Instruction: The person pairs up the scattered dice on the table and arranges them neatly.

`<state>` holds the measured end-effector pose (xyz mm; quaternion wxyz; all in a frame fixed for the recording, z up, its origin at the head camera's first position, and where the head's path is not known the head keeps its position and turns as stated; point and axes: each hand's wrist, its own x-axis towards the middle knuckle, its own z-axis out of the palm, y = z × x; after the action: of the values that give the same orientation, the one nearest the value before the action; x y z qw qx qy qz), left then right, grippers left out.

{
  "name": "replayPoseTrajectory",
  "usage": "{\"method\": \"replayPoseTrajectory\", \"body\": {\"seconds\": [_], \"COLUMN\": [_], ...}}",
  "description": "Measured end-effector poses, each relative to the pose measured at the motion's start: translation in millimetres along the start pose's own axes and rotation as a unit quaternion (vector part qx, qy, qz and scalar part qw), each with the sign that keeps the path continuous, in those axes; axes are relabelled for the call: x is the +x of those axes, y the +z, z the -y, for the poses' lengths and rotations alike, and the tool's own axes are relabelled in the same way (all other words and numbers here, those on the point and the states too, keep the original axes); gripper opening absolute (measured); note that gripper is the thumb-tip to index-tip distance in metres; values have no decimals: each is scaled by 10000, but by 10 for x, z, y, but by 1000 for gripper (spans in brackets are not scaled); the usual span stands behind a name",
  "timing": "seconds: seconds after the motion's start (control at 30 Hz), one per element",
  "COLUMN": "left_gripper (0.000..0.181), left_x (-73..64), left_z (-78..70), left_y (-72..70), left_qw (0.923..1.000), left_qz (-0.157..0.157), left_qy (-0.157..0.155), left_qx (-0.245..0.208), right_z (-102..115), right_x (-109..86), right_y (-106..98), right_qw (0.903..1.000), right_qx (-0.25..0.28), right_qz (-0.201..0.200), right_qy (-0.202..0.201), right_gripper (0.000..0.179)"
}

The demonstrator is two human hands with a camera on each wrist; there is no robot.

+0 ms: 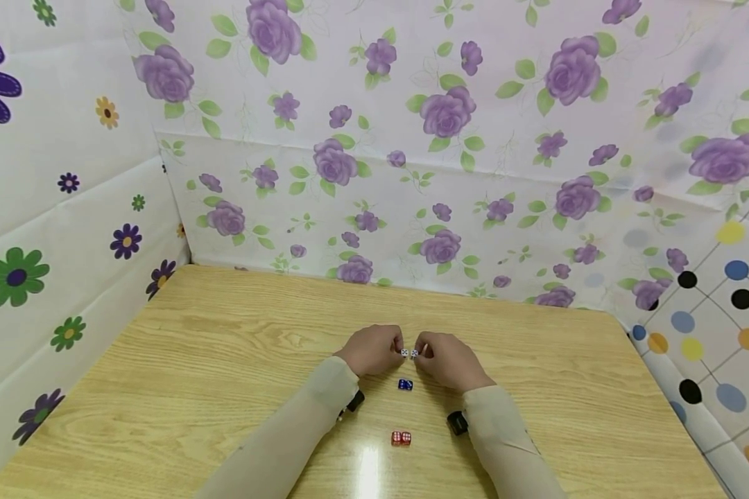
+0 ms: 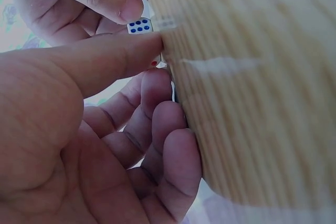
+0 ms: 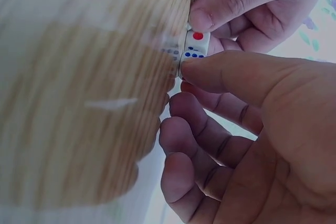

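In the head view, my left hand point(image 1: 374, 350) pinches a white die point(image 1: 404, 353) between thumb and fingers, low over the wooden table. Facing it, my right hand point(image 1: 452, 362) pinches a second white die point(image 1: 415, 353), a narrow gap apart from the first. The left wrist view shows blue pips on the right hand's die point(image 2: 139, 26). A red pip marks the left hand's die point(image 3: 197, 37) in the right wrist view. Just nearer than the hands, two blue dice point(image 1: 405, 384) sit side by side.
Two red dice point(image 1: 401, 438) stand together nearer the front of the wooden table point(image 1: 225, 360). A flowered sheet point(image 1: 374, 194) hangs along the back edge. Patterned sheets also rise at the left and right. Dark wrist devices sit by both sleeves.
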<state>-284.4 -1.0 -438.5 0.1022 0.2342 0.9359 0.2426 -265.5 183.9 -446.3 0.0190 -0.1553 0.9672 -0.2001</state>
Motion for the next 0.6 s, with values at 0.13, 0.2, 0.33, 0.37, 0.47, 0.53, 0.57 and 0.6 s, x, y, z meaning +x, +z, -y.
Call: {"method": "replayPoseTrajectory", "body": {"seconds": [0.13,0.2,0.33,0.37,0.47,0.53,0.57,0.6], "left_gripper": [13,12,12,12,12,12,12,12], "left_x": [7,9,14,15,19,23,25,28], "left_z": [-11,-15,-16,-14,-8,-5,-4,-3], "left_y": [2,2,4,6,14,21,23,26], "left_qw": [10000,10000,10000,10000,10000,9999,9999,9999], "left_qz": [-13,-9,30,43,59,58,60,61], "left_qy": [7,23,48,53,68,75,74,70], "left_qx": [44,56,10,-10,-43,-55,-55,-47], "right_z": [18,25,22,17,7,4,1,2], "right_x": [2,1,8,9,13,12,12,12], "right_y": [-1,-3,1,4,15,18,20,19], "right_qw": [10000,10000,10000,10000,10000,10000,10000,10000], "right_qx": [8,9,24,19,11,17,19,37], "right_qz": [6,11,26,30,28,46,56,66], "right_qy": [-27,-33,16,15,25,27,38,63], "right_gripper": [5,4,4,5,5,5,5,5]}}
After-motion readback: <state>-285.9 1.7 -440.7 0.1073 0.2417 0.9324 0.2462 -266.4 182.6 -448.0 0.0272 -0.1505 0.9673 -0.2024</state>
